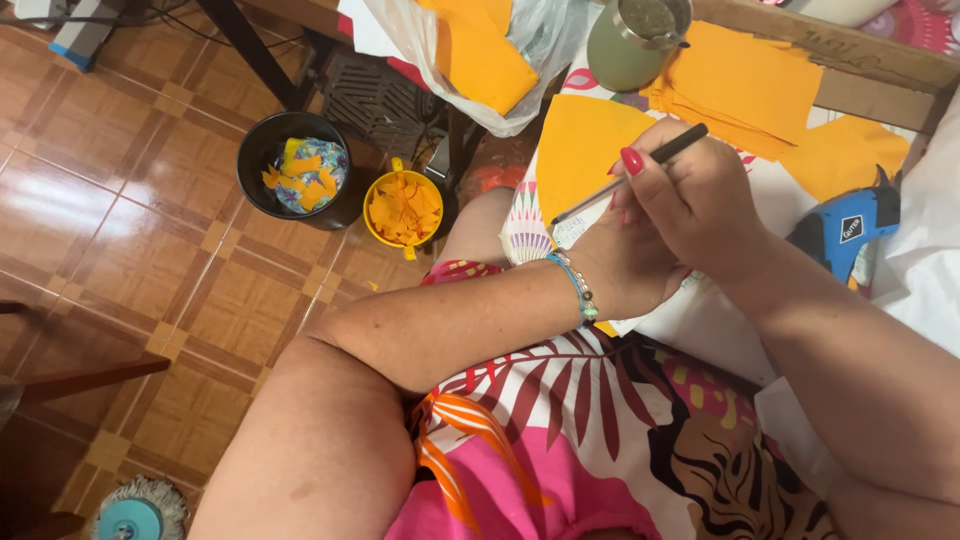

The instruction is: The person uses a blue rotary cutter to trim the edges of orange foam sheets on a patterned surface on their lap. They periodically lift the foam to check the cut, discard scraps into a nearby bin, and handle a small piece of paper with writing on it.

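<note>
My right hand (690, 200) grips a thin black pen (640, 168) with its tip down on a small white card (572, 230). The card lies on a fan-shaped piece of orange felt (580, 140) spread over a patterned cloth. My left hand (625, 270) lies mostly hidden under the right hand and seems to press on the card and felt; a beaded bracelet (578, 288) circles its wrist. My left forearm crosses my lap over a pink leaf-print dress.
More orange felt pieces (745, 85) and a green mug (635, 45) lie beyond my hands. A blue glue gun (848, 228) rests at right. On the tiled floor stand a black bucket (258, 185) of scraps and a yellow cup (404, 208) of orange scraps.
</note>
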